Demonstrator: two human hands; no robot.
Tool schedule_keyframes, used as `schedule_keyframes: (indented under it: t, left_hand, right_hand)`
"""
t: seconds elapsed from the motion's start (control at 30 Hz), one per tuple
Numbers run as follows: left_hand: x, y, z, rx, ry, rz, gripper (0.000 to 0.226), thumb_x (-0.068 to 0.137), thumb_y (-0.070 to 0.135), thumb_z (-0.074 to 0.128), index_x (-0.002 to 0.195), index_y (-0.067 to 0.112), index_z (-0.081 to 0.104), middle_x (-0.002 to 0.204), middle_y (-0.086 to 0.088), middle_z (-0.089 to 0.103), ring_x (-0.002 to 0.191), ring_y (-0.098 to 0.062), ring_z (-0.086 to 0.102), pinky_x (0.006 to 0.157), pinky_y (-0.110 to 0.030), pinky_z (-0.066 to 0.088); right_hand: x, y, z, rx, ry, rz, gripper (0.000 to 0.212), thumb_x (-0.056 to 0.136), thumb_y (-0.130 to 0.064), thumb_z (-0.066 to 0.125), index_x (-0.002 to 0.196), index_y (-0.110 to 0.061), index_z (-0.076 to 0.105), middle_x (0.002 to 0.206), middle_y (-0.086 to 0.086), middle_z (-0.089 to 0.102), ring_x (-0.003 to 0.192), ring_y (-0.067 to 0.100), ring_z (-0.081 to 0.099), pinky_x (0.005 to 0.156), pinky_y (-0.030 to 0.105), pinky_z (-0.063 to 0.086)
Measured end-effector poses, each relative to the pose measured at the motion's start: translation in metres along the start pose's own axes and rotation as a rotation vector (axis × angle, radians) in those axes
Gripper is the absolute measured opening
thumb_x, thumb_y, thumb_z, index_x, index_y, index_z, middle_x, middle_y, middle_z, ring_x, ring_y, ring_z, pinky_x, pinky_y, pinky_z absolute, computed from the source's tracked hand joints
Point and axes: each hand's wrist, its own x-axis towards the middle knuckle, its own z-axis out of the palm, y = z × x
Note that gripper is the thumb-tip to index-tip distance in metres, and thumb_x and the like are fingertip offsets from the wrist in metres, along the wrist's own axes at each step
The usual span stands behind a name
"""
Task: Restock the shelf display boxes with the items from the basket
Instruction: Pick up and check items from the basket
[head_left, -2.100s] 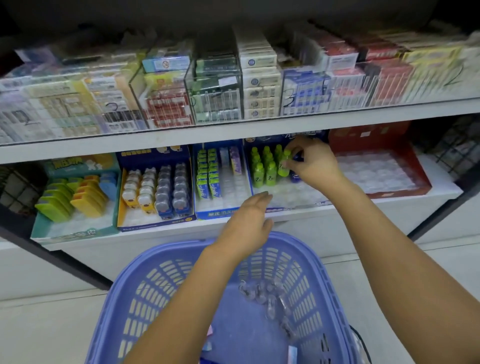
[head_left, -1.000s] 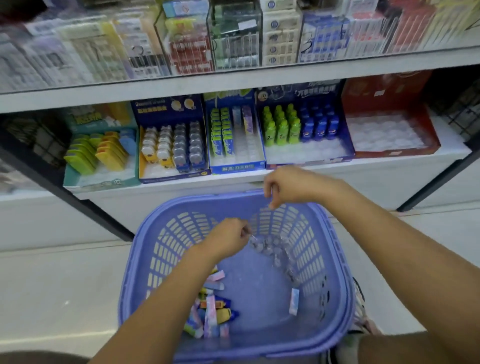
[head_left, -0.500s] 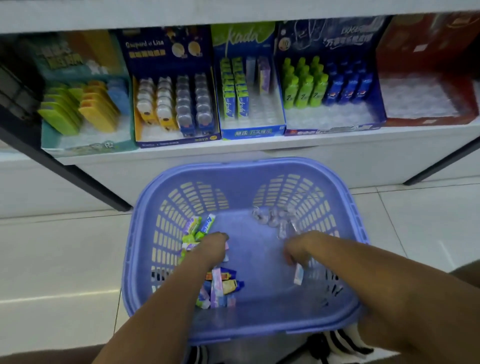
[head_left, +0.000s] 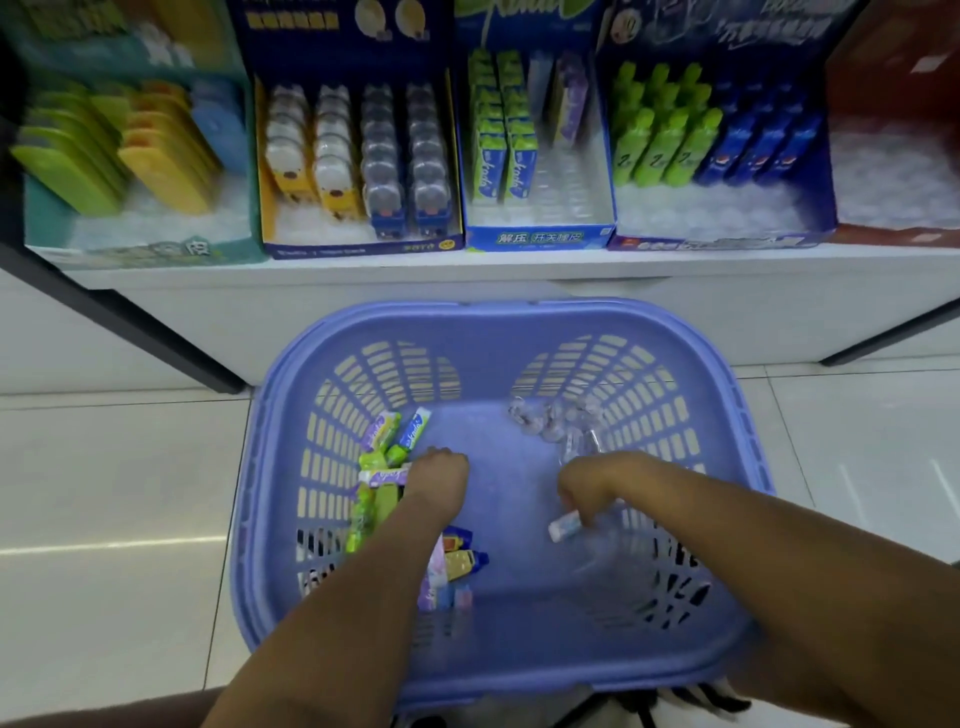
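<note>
This is looking like a shop, seen at a stocked sales shelf. The white shelf is running across the far side and carrying printed cardboard display boxes side by side. Each box is showing many copies of one small product in rows: yellow cases at the left, green packs in the middle, green bottles at the right. Nearer, a purple plastic shopping basket is sitting over a pale tiled floor, holding loose small packets.

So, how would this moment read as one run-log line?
stage: picking from basket | left hand: among coloured packs | right hand: at small white pack | grips: unclear | display boxes: part-filled
</note>
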Motion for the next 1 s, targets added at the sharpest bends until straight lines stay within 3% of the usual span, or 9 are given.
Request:
schedule_keyframes:
  t: [0.1,0.2,0.3,0.4,0.53,0.67,0.8,0.9,1.0]
  left_hand:
    - [0.004,-0.004,-0.009,-0.317,0.03,-0.059,0.028,0.088,0.015,0.055,0.114,0.012,0.064,0.115,-0.01,0.065,0.111,-0.027,0.057,0.093,-0.033,0.046]
    - [0.006,-0.001,-0.035,-0.978,0.015,-0.172,0.021,0.084,0.004,0.065,0.104,-0.001,0.067,0.094,-0.016,0.069,0.085,-0.023,0.063,0.081,-0.031,0.05]
    - [0.0,0.003,-0.071,-1.486,-0.13,-0.137,0.007,0.086,0.002,0.064,0.092,0.005,0.067,0.073,-0.004,0.066,0.066,-0.011,0.06,0.066,-0.021,0.052]
    - [-0.012,0.003,-0.11,-1.812,-0.254,-0.019,0.011,0.09,0.004,0.057,0.085,0.01,0.066,0.069,0.0,0.069,0.064,-0.01,0.066,0.065,-0.023,0.057]
    - [-0.037,-0.002,-0.164,-1.867,-0.304,0.121,0.016,0.095,0.01,0.046,0.094,0.005,0.061,0.078,-0.008,0.067,0.065,-0.015,0.066,0.061,-0.026,0.056]
    - [-0.061,-0.011,-0.21,-1.894,-0.114,0.132,0.025,0.097,0.019,0.042,0.09,0.006,0.062,0.069,-0.004,0.062,0.046,-0.007,0.052,0.041,-0.016,0.042]
    - [-0.079,-0.018,-0.234,-1.938,0.054,0.148,0.038,0.101,0.036,0.033,0.089,0.01,0.059,0.049,0.004,0.042,0.032,-0.002,0.023,0.029,-0.013,0.017]
    - [-0.088,-0.018,-0.239,-1.895,0.164,0.124,0.048,0.1,0.044,0.035,0.078,0.009,0.059,0.042,0.004,0.034,0.031,-0.005,0.021,0.029,-0.015,0.016]
    - [-0.092,-0.016,-0.242,-1.896,0.231,0.078,0.052,0.098,0.047,0.038,0.069,0.008,0.056,0.04,0.002,0.032,0.03,-0.007,0.021,0.03,-0.015,0.016]
  right_hand:
    - [-0.008,0.001,-0.025,0.184,0.089,-0.013,0.037,0.078,-0.014,0.074,0.113,-0.004,0.065,0.104,0.012,0.068,0.07,0.012,0.064,0.063,0.018,0.046]
    - [-0.023,0.009,-0.051,0.309,0.235,-0.1,0.031,0.08,-0.015,0.073,0.11,-0.01,0.068,0.075,-0.003,0.06,0.07,0.014,0.053,0.063,0.022,0.04]
    - [-0.047,0.02,-0.076,0.48,0.32,-0.156,0.023,0.083,-0.014,0.07,0.106,-0.009,0.069,0.068,-0.003,0.057,0.063,0.012,0.05,0.058,0.019,0.041]
    - [-0.079,0.028,-0.098,0.654,0.327,-0.25,0.024,0.081,-0.006,0.07,0.104,-0.001,0.067,0.072,0.0,0.064,0.065,0.012,0.058,0.063,0.02,0.049]
    - [-0.128,0.024,-0.123,0.856,0.413,-0.493,0.017,0.081,0.001,0.067,0.096,-0.007,0.066,0.087,0.011,0.067,0.073,0.01,0.061,0.072,0.021,0.05]
    - [-0.171,0.013,-0.142,1.02,0.618,-0.685,0.018,0.085,-0.01,0.063,0.101,-0.013,0.07,0.101,0.005,0.072,0.088,0.011,0.064,0.084,0.02,0.054]
    - [-0.193,-0.002,-0.163,1.119,1.117,-0.68,0.015,0.083,-0.002,0.067,0.097,-0.008,0.064,0.082,0.007,0.066,0.066,0.006,0.064,0.066,0.016,0.055]
    - [-0.202,0.004,-0.178,1.024,1.585,-0.485,0.018,0.078,-0.007,0.074,0.091,-0.012,0.062,0.076,-0.002,0.062,0.064,0.004,0.06,0.064,0.016,0.054]
    - [-0.203,0.013,-0.192,0.984,1.798,-0.416,0.013,0.08,-0.006,0.069,0.082,-0.018,0.063,0.072,-0.004,0.067,0.059,-0.004,0.06,0.061,0.011,0.049]
